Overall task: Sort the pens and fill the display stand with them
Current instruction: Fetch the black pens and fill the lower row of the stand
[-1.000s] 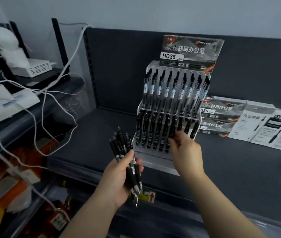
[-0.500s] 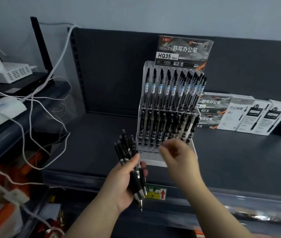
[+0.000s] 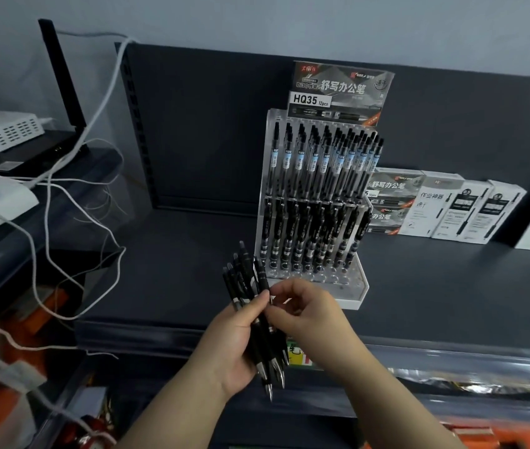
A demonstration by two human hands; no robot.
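Your left hand (image 3: pixel 234 345) held a bunch of pens (image 3: pixel 245 280) in front of the dark shelf (image 3: pixel 176 270), just in front of the display stand (image 3: pixel 352 288). Its fingers were curled tight round the middle of the bunch. The pens were thin, black and smooth, with shiny silver tips pointing down and push-buttons pointing up. Your right hand (image 3: pixel 305 315) was right beside them, its fingers bent, with the thumb and first finger pinching the pen on the right side of the bunch. The stand was clear plastic, shaped like steps, with little round holes in its base. Two rows of pens stood in it: see-through ones with pale blue labels behind, black ones in front. A shiny printed card (image 3: pixel 338 92) stood on top. White cardboard boxes (image 3: pixel 445 205) lay near it on the flat shelf.
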